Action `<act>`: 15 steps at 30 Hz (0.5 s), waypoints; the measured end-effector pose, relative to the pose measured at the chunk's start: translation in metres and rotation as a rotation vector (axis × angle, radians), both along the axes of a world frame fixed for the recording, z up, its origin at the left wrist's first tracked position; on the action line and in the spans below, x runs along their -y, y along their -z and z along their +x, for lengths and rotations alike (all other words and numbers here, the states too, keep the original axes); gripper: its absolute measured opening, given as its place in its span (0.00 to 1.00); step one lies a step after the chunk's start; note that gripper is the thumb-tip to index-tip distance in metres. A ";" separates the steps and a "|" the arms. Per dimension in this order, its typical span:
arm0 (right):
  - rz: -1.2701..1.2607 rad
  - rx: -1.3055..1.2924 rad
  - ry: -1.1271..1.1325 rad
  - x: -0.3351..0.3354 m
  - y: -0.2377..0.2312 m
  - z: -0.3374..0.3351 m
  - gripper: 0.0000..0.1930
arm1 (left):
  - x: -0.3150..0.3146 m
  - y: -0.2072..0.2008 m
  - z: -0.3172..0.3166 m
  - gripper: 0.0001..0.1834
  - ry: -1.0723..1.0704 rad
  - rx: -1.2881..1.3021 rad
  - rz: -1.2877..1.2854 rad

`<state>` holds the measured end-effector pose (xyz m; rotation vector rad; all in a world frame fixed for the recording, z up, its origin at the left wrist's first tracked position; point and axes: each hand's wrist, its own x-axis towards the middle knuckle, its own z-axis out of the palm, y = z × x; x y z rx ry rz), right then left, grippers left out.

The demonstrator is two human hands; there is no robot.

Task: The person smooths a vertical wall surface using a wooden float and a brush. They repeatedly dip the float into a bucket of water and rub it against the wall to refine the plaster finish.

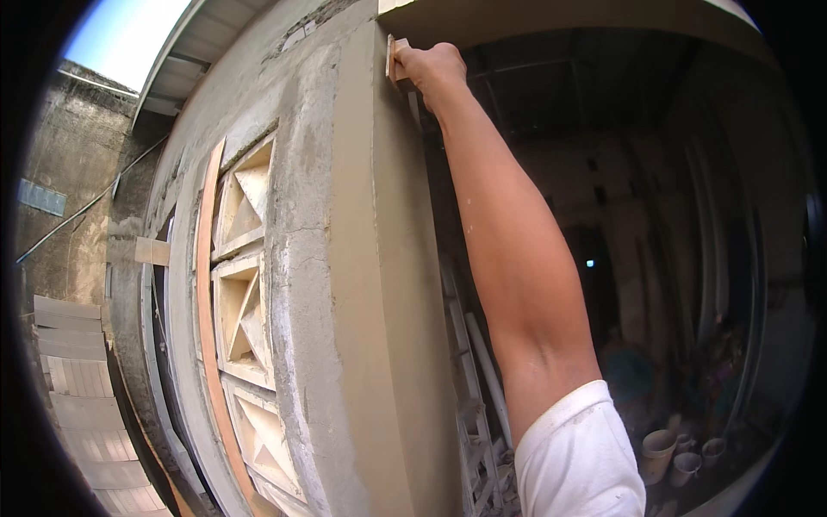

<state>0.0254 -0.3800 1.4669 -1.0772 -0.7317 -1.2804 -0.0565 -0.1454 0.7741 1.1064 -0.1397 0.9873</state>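
My right hand is raised high at the top of a doorway, with its arm stretched up from a white sleeve. Its fingers are closed round a small wooden float, whose flat face is against the inner side of the opening, just under the lintel. The plastered pillar beside it has a smooth, damp-looking tan coat and a straight vertical corner. Older, rougher grey plaster borders this coat on the left. My left hand is out of view.
Left of the pillar, patterned vent blocks sit in the wall beside an upright wooden strip. Inside the dark room stand a ladder and several buckets. A lintel spans overhead.
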 end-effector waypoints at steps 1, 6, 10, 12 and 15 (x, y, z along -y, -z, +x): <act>-0.032 -0.004 0.024 -0.004 -0.005 -0.011 0.27 | 0.002 -0.002 -0.001 0.34 0.022 0.011 -0.002; -0.158 -0.048 0.085 -0.004 0.010 -0.020 0.25 | 0.007 -0.007 -0.005 0.35 0.017 0.000 -0.003; -0.204 -0.161 0.164 0.014 0.017 0.030 0.24 | -0.002 -0.003 -0.005 0.35 0.038 -0.005 0.031; 0.001 -0.016 -0.019 0.017 0.025 0.019 0.24 | -0.003 -0.002 -0.002 0.35 0.034 -0.007 0.032; 0.029 0.020 0.081 0.008 -0.022 -0.006 0.24 | 0.000 -0.005 -0.002 0.35 0.037 0.006 0.012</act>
